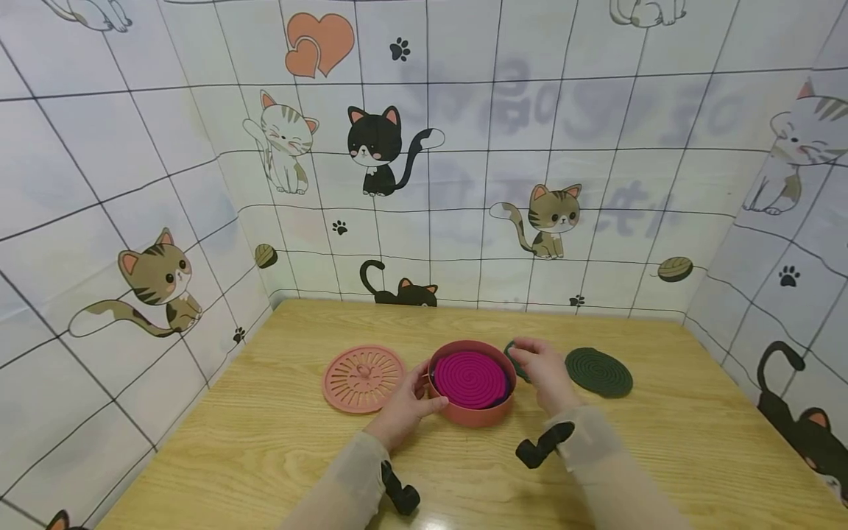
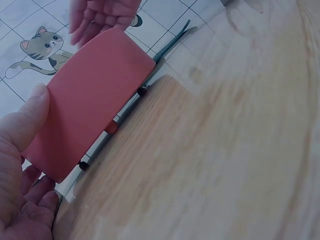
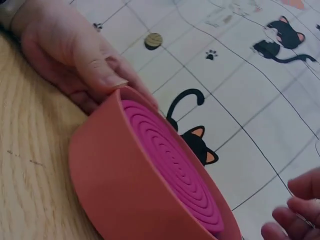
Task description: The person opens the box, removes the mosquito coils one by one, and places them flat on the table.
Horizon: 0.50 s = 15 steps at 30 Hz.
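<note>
Coiled mats are apparently being packed into the coral container [image 1: 472,418], though unpacking is not being ruled out. The container is being steadied near the middle of the desk [image 1: 464,471] by the left hand [image 1: 409,399], whose fingers are being clamped on its left side. The magenta mat [image 1: 470,379] is being held flat inside. At the container's right, the right hand [image 1: 546,374] is being poised close beside a dark green piece [image 1: 520,369]; whether its fingers are being closed on that piece cannot be told. Another green mat [image 1: 600,372] is lying farther right, and the slotted lid [image 1: 364,379] is lying at the left. If packing is being done, a secure pinch on the green piece is being called for, then a lift over the rim and a level lowering onto the magenta mat.
</note>
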Motion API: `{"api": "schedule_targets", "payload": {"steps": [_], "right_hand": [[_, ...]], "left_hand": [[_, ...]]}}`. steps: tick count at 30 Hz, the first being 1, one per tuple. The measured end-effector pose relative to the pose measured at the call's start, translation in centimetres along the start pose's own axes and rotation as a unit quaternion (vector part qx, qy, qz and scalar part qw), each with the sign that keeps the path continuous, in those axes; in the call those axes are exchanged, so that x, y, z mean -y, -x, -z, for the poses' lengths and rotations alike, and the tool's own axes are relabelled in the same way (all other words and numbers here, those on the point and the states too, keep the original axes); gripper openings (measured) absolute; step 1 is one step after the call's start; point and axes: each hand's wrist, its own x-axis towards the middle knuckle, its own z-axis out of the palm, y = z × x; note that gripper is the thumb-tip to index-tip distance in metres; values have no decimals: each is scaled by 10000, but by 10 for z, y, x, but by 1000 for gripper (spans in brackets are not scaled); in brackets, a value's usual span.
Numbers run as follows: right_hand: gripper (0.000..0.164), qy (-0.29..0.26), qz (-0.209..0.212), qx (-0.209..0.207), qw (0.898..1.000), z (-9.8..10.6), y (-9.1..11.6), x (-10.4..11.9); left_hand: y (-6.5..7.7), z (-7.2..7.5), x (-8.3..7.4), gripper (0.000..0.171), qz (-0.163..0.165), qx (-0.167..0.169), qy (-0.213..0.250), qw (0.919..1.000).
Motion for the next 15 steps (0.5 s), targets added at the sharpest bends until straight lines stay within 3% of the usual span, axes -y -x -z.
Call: {"api": "schedule_targets", "payload": {"steps": [5, 10, 12, 15], "right_hand": [[37, 807, 554, 111, 9951, -20, -5, -4], [32, 1791, 1124, 9, 9774, -29, -12, -18], [34, 2018, 1242, -12, 9715, -31, -14, -24], [38, 2050, 1258, -28, 9707, -32, -16, -31]], "left_hand": [[2, 0, -3, 86, -19, 33, 61, 10000], [1, 1, -2, 88, 51, 7, -53, 10000], [1, 1, -2, 88, 56, 0, -87, 9999], [0, 0, -2, 88, 42, 5, -82, 10000]]}}
